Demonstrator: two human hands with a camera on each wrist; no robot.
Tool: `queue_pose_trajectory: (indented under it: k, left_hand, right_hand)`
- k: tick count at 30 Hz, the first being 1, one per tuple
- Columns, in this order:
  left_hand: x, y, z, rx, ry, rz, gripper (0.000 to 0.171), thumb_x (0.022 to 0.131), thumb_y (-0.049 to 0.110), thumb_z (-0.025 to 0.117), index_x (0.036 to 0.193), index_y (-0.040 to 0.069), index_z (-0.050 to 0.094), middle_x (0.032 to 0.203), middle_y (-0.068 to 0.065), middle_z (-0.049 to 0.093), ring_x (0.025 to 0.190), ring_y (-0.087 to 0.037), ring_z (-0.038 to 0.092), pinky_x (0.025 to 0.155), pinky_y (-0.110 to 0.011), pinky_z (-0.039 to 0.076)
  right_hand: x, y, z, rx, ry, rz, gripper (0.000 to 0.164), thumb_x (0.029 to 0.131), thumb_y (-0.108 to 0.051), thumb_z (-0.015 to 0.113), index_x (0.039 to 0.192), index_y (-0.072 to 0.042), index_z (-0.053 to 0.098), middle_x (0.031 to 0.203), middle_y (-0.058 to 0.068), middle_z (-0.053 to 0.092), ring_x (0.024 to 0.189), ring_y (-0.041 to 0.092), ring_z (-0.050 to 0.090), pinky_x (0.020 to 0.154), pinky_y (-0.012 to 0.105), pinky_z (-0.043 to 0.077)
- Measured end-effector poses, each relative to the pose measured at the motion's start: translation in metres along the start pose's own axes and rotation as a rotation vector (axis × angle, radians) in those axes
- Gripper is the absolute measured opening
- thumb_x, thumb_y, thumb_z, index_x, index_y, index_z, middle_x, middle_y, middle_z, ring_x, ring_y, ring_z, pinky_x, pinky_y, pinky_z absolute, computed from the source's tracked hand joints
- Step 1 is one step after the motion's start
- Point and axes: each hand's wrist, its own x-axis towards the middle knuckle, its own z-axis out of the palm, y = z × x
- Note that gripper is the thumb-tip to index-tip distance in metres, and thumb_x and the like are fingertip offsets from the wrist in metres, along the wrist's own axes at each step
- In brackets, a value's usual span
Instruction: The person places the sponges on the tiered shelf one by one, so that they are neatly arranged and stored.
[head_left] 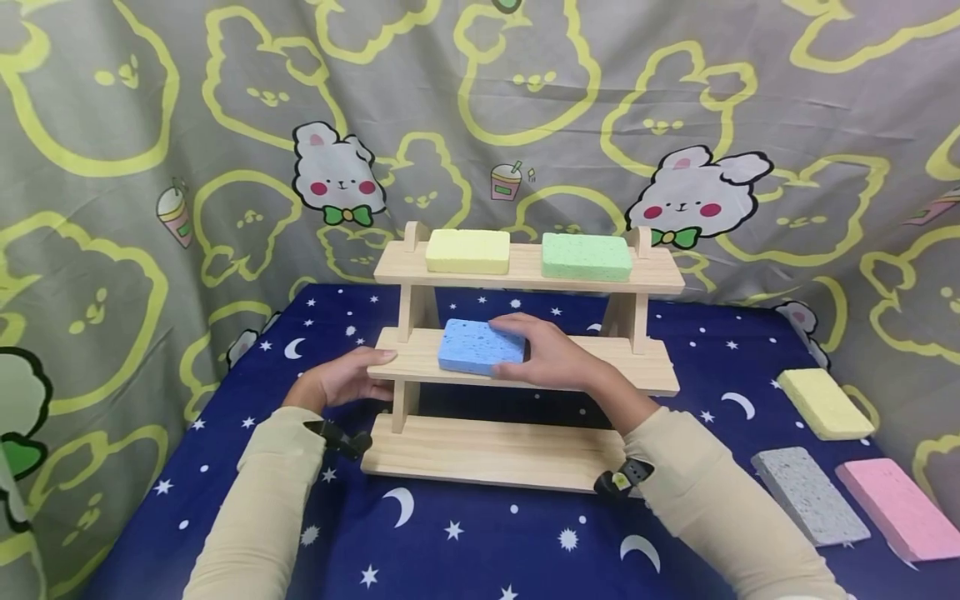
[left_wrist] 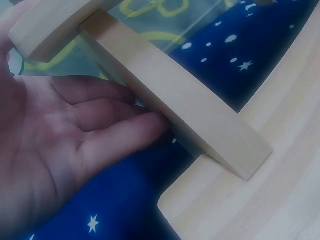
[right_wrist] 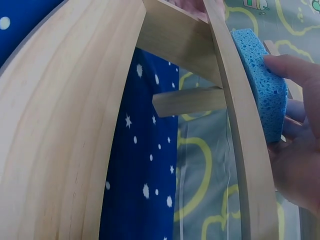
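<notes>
A three-tier wooden shelf (head_left: pixel 495 446) stands in the middle of the head view. On its middle tier lies a blue sponge (head_left: pixel 476 346), left of centre. My right hand (head_left: pixel 555 354) pinches the sponge's right end between thumb and fingers; the right wrist view shows the pitted blue sponge (right_wrist: pixel 262 85) flat against the board. At the left end of that tier, my left hand (head_left: pixel 345 375) grips the board, thumb on top and fingers underneath. Up close, those fingers (left_wrist: pixel 120 135) lie against the wooden upright (left_wrist: pixel 175 95) below the board.
The top tier carries a yellow sponge (head_left: pixel 468 252) and a green sponge (head_left: pixel 587 257). To the right on the starry blue cloth (head_left: pixel 420 533) lie another yellow sponge (head_left: pixel 825 404), a grey sponge (head_left: pixel 810 496) and a pink sponge (head_left: pixel 900 508). A patterned curtain (head_left: pixel 420 92) hangs behind.
</notes>
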Motion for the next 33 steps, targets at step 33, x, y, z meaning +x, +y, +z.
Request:
queue_pose_trajectory:
  k: [33]
  left_hand:
    - [-0.001,0.002,0.000,-0.003,0.003,-0.016,0.064,0.094,0.032,0.043,0.138,-0.011,0.028,0.116,-0.015,0.056,0.108,-0.026,0.055,0.091,-0.045,0.048]
  right_hand:
    - [0.021,-0.004,0.017,0.026,-0.085,-0.052,0.073,0.081,-0.033,0.071,0.142,-0.006,0.040,0.150,0.013,0.031,0.136,0.029,0.032,0.109,0.046,0.029]
